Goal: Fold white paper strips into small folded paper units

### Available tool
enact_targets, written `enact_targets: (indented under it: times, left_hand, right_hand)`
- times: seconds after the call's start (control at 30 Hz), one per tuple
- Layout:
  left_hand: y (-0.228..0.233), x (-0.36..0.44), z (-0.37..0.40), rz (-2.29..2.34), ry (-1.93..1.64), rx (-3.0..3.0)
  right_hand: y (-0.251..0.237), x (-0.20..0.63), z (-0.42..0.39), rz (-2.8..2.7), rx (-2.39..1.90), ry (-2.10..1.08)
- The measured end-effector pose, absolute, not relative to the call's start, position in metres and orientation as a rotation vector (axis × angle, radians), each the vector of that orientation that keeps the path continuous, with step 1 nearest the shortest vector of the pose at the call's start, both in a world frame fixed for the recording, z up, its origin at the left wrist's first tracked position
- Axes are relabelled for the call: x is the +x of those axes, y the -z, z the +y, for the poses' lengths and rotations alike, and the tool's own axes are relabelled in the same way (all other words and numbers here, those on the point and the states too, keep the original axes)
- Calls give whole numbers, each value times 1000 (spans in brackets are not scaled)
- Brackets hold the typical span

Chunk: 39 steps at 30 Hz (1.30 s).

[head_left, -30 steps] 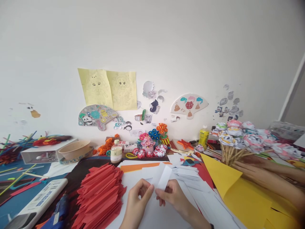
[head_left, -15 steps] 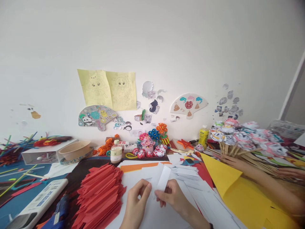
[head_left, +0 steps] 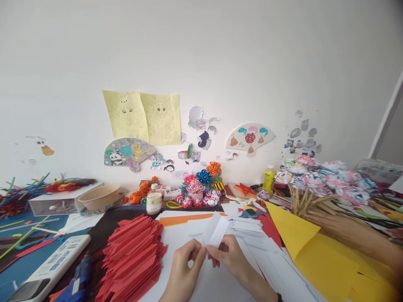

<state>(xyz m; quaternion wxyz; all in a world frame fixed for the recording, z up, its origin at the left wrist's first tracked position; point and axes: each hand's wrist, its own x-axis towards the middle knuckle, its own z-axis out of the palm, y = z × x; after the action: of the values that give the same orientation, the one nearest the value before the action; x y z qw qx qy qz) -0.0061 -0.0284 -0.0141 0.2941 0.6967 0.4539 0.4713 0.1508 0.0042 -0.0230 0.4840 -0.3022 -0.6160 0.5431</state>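
The right hand (head_left: 229,255) pinches a folded white paper strip (head_left: 219,231) above the white sheets (head_left: 214,285) at the near middle; the left hand (head_left: 186,263) pinches its near end, thumb to finger. The step looks like creasing this strip; the next press seems to call for aligned edges. Farther off, a drink bottle (head_left: 154,202) shows "茉", and the right fan (head_left: 249,139) a red "囍"; the power strip's (head_left: 56,265) print is too blurred.
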Motion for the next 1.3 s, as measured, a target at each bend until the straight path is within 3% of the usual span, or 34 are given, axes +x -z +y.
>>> enact_targets:
  times: [0.4, 0.6, 0.83, 1.1, 1.3]
  left_hand:
    - [16, -4, -25, 1246, -1192, 1846]
    - [11, -7, -27, 1319, -1241, 1850]
    - [13, -5, -29, 1345, -1189, 1942]
    - [6, -12, -24, 1446, -1345, 1867]
    - [16, -15, -24, 1596, -1372, 2087]
  right_hand:
    - [28, 151, 8, -1483, -807, -1269]
    - [26, 150, 4, -1498, -767, -1386]
    - [20, 152, 3, -1354, -1010, -1300]
    - [15, 152, -7, -1631, -858, -1473]
    - [27, 148, 1, -1770, -898, -1212]
